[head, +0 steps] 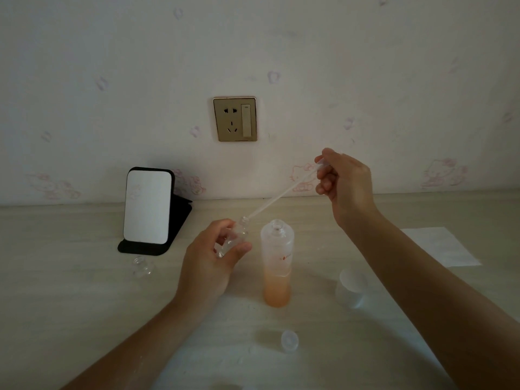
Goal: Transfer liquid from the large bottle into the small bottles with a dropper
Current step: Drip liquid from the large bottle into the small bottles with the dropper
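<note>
The left hand (208, 257) curled its grip round the small clear bottle (233, 239), lifted just left of the tall frosted large bottle (277, 263) of orange liquid on the pale desk (84, 291), while the right hand (346, 181) pinched the long translucent dropper (278, 197), which slanted from the far right down to that small bottle's mouth.

Large bottle (277, 263) stands upright mid-table (84, 305). Just left of it, the left hand (213, 257) holds 1 small bottle (235, 237), tilted. The dropper (281, 192) slants from the right hand (343, 181), up behind and right of the large bottle, down to that small bottle's mouth. The other small bottle (143, 266) lies farther left, before the mirror stand (149, 209). Small cap (289, 339) lies before the large bottle, big cap (351, 288) to its right, paper sheet (444, 246) beyond. Wall socket (235, 119) sits behind, above.
</note>
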